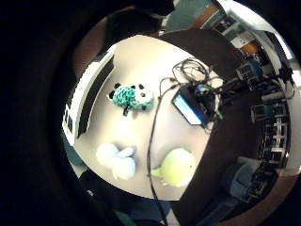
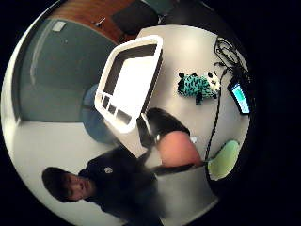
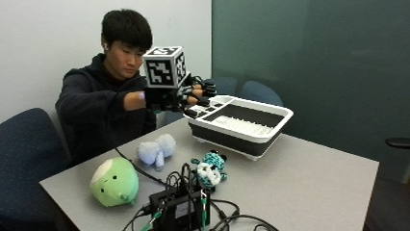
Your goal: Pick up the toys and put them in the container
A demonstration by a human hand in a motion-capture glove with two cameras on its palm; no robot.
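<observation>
My gloved right hand (image 3: 187, 97) hovers in the air above the table's back edge, next to the near-left corner of the white and black container (image 3: 240, 126). Its fingers hang loosely spread and hold nothing. Three toys lie on the grey table below: a pale blue plush (image 3: 156, 150), a green plush (image 3: 114, 181) and a teal and white crocheted toy (image 3: 209, 169). The palm views look down on the container (image 1: 87, 96) (image 2: 106, 80), the teal toy (image 1: 131, 96) (image 2: 197, 85), the blue plush (image 1: 117, 160) and the green plush (image 1: 176, 167) (image 2: 223, 160). The container looks empty.
A black device (image 3: 183, 207) with a tangle of cables sits at the table's front edge, close to the teal toy. One cable (image 1: 151, 141) runs across the table between the blue and green plush. Blue chairs (image 3: 25, 154) stand around the table.
</observation>
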